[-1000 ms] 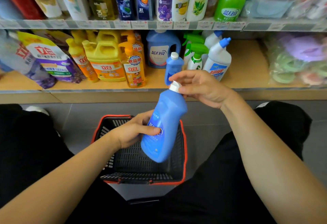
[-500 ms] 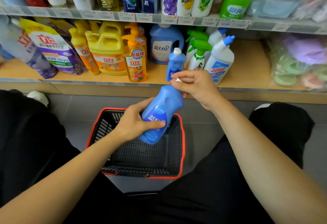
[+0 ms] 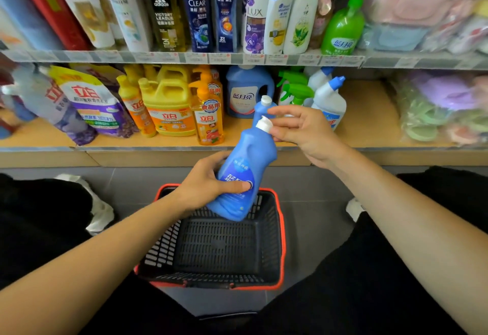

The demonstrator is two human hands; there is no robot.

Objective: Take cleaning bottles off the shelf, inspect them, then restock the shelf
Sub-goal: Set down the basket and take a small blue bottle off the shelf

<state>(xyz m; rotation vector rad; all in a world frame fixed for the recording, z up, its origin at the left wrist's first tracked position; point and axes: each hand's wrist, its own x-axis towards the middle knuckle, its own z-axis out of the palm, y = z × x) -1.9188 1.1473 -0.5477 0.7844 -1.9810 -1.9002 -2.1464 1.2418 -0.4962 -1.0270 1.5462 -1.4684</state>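
A blue detergent bottle [image 3: 245,160] with a white cap [image 3: 264,124] is tilted over the basket, label facing me. My left hand [image 3: 206,186] grips its lower body, thumb across the label. My right hand [image 3: 303,131] is at the cap with fingers spread and relaxed; thumb and index tips lie beside the cap without closing round it. Right behind the cap, a second small blue bottle [image 3: 264,106] stands on the lower shelf [image 3: 364,112].
A black basket with a red rim [image 3: 281,242] sits on the grey floor between my knees, nothing in it. The lower shelf holds yellow dish-soap bottles [image 3: 169,107], a large blue jug [image 3: 245,91], green sprayers [image 3: 293,91] and white toilet-cleaner bottles [image 3: 330,99]. Shampoo bottles line the upper shelf.
The bottle has risen and tipped more upright toward the shelf. My right hand, which gripped the cap, has loosened and spread its fingers. My left hand keeps its hold.
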